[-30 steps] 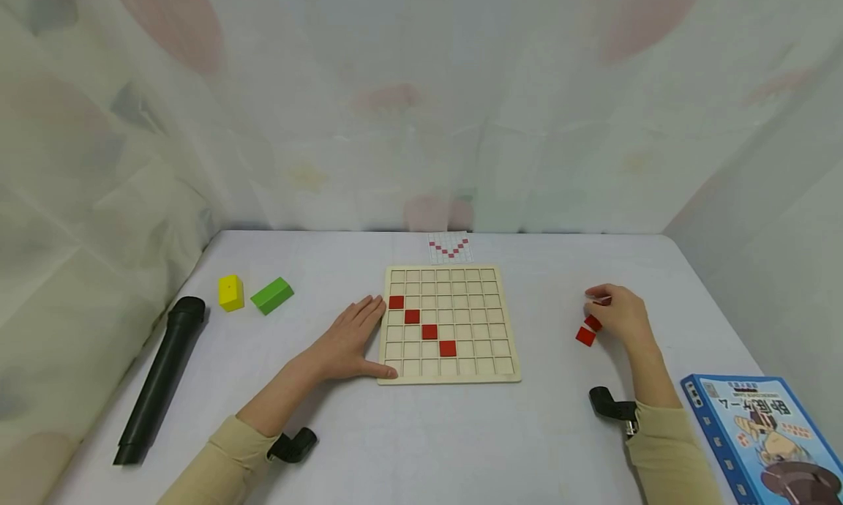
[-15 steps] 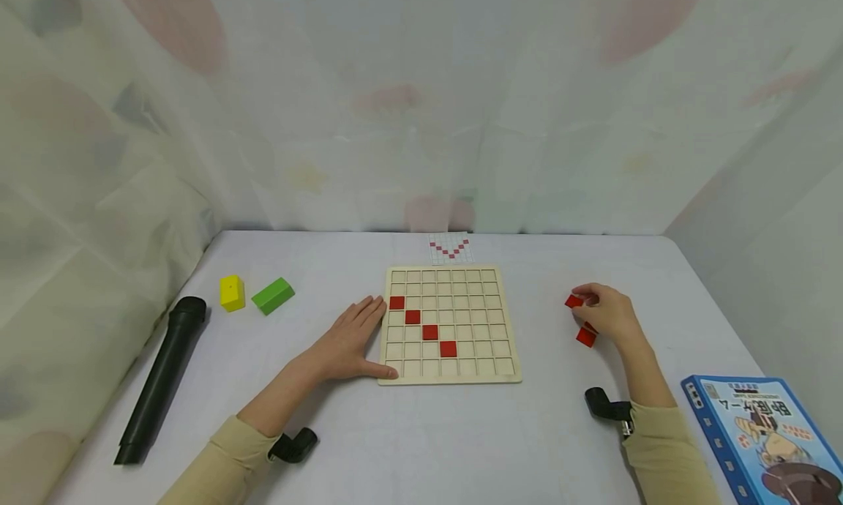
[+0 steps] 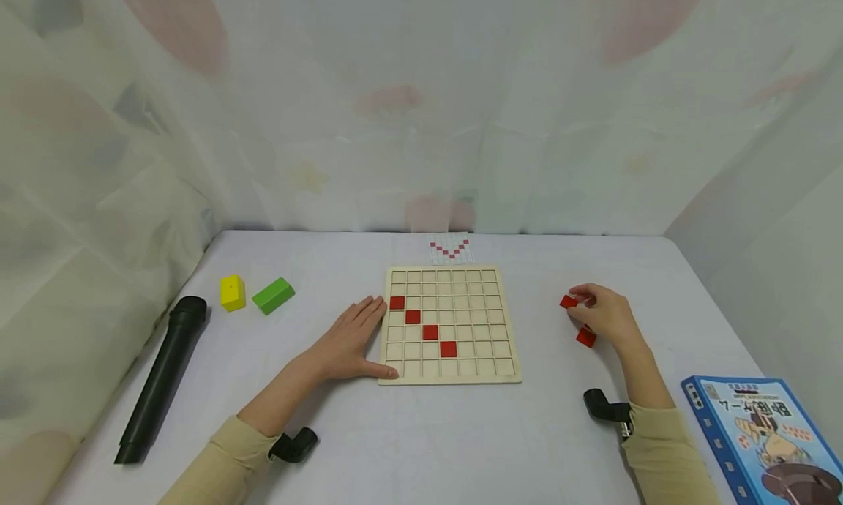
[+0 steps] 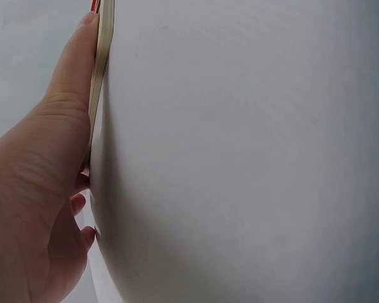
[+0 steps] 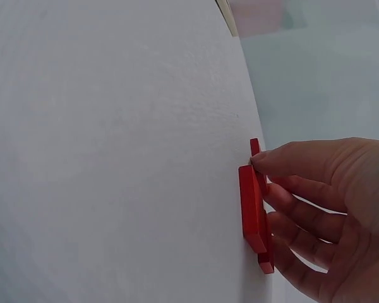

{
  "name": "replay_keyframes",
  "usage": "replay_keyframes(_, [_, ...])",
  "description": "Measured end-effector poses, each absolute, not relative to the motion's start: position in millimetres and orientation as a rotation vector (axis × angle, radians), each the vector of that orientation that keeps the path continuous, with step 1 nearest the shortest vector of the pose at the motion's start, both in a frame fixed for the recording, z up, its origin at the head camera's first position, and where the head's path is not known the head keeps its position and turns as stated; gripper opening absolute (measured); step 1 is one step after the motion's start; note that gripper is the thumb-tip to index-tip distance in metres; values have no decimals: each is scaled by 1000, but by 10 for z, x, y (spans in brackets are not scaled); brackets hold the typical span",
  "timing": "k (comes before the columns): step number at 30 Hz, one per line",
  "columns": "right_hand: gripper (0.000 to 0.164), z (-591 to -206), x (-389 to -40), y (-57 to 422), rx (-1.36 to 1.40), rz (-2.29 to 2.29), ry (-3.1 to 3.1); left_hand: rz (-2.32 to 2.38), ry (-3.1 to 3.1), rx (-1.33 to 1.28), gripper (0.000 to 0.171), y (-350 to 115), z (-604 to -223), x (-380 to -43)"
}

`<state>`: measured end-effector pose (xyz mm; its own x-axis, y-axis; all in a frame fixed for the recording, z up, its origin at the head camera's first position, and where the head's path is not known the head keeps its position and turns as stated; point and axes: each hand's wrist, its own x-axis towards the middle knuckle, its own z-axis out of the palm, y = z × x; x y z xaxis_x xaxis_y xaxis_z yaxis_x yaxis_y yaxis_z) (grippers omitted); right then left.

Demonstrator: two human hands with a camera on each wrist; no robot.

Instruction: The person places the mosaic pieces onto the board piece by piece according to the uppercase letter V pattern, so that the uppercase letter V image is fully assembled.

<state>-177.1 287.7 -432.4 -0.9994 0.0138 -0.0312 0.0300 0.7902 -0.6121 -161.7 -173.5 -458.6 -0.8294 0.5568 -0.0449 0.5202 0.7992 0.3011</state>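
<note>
A square wooden grid board lies mid-table, with several red square tiles set in a diagonal on its left half. My left hand rests at the board's left edge, fingers straight and thumb on the near corner; in the left wrist view the thumb lies along the board's edge. To the right of the board, my right hand pinches a red tile between thumb and fingers. Beneath that hand lies a loose red tile, and another is mostly hidden by it.
Behind the board lies a small pattern card with a red V. Farther left are a yellow block, a green block and a long black tube. A blue illustrated box sits at the near right.
My right hand has shifted left from over the loose tiles and now has one red tile at its fingertips. The left hand and the board have stayed put.
</note>
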Motion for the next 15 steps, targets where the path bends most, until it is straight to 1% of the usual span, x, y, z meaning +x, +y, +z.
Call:
replay_keyframes(9, [35, -4346, -1799, 2885, 10, -997, 2975, 415, 2855, 867, 130, -1732, -4573, -1615])
replay_keyframes(15, [39, -4303, -1807, 2769, -14, -1065, 2934, 420, 2851, 861, 130, -1734, -4572, -1615])
